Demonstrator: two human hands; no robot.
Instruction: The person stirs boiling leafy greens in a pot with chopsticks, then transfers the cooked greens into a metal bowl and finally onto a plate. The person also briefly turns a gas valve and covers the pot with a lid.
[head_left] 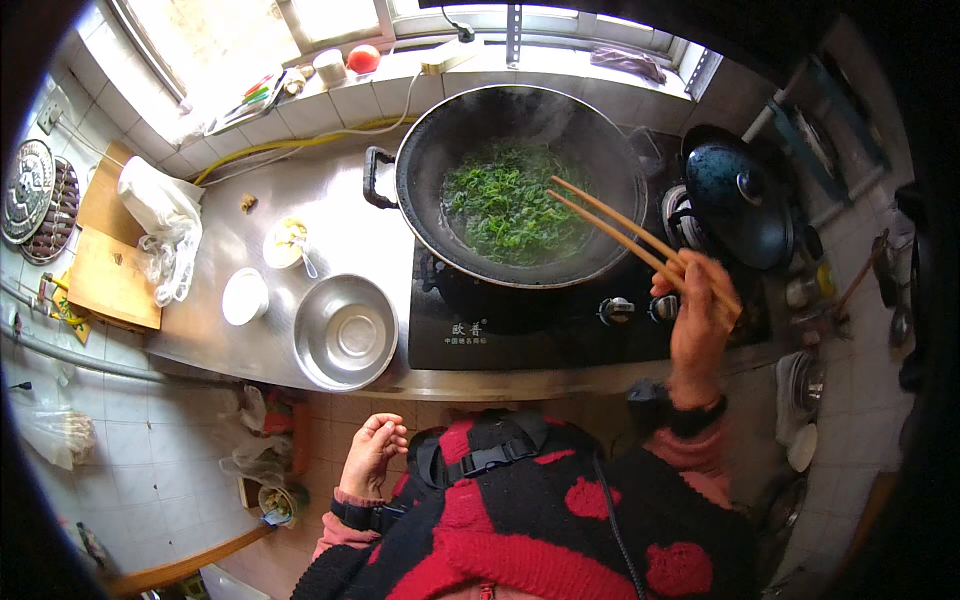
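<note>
Right hand point(705, 318): grasping a pair of wooden chopsticks point(632, 237), tips above the right part of the leafy greens point(505, 200); contact unclear.
Left hand point(372, 452): near side, fingers curled inward; whether it grips anything, I cannot tell.
Leafy greens: in the bottom of a black wok point(425, 175), light steam over them.
Wok: on the black cooktop point(540, 340), far part.
Metal bowl point(350, 335): just left of the cooktop.
Dark lid point(718, 195): right of the wok.
</note>
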